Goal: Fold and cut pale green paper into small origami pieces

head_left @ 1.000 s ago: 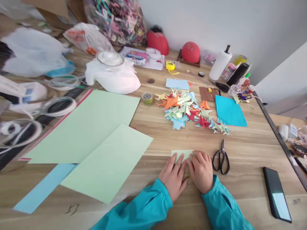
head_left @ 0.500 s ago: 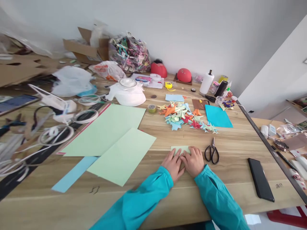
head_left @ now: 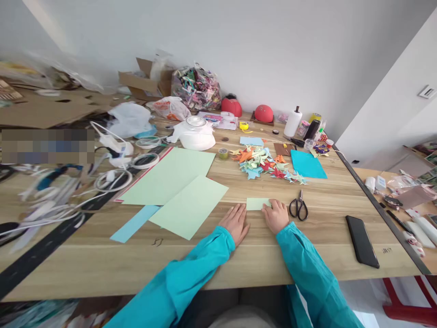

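Observation:
A small light-green folded paper [head_left: 255, 203] lies on the wooden table [head_left: 307, 237] in front of me. My right hand [head_left: 276, 215] rests on its right end with fingers curled down on it. My left hand [head_left: 235, 222] lies flat on the table just left of the paper, fingers stretched out and empty. Both arms wear teal sleeves. Black scissors [head_left: 298, 207] lie right of my right hand.
A heap of folded coloured paper shapes [head_left: 264, 164] sits beyond the paper, with a turquoise sheet [head_left: 307, 165] beside it. Large light-green sheets [head_left: 177, 182] and a blue strip [head_left: 134, 223] lie to the left. A black phone [head_left: 362, 241] lies right. Tape rolls, cables and bags crowd the left.
The view has tilted up and back, showing more of the wall and room. My left hand has slid off the small green paper to the left; my right hand stays on it.

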Demonstrator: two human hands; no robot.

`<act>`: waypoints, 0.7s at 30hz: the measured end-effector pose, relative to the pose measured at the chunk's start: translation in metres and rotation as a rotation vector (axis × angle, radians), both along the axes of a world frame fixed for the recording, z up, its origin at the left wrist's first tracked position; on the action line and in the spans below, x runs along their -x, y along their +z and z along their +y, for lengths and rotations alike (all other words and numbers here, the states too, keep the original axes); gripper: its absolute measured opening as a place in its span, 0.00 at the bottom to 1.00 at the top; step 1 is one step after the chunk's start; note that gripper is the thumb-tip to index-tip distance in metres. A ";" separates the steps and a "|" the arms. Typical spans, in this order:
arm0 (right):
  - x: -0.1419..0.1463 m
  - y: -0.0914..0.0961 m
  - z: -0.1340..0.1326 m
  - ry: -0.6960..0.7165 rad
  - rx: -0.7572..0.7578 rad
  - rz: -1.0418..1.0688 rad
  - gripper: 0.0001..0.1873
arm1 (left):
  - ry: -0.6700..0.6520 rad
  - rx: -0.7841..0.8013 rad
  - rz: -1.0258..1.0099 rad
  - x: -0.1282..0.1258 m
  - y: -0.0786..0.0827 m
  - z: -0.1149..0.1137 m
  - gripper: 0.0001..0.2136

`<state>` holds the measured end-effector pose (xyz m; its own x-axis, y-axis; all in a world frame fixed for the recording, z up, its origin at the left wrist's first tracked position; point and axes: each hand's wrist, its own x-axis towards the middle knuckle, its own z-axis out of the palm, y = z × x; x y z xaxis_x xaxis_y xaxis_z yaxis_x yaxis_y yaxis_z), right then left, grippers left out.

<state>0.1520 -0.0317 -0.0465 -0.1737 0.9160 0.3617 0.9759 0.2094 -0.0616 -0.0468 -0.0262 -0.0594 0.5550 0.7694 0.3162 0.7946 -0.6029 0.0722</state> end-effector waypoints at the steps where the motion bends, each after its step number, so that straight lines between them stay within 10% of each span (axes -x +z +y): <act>1: 0.000 -0.001 0.000 0.001 0.001 0.001 0.14 | -0.006 -0.007 0.001 0.000 0.003 0.002 0.24; 21: -0.002 0.003 -0.018 -0.044 -0.062 0.004 0.13 | -0.124 0.011 -0.076 -0.032 -0.015 0.016 0.23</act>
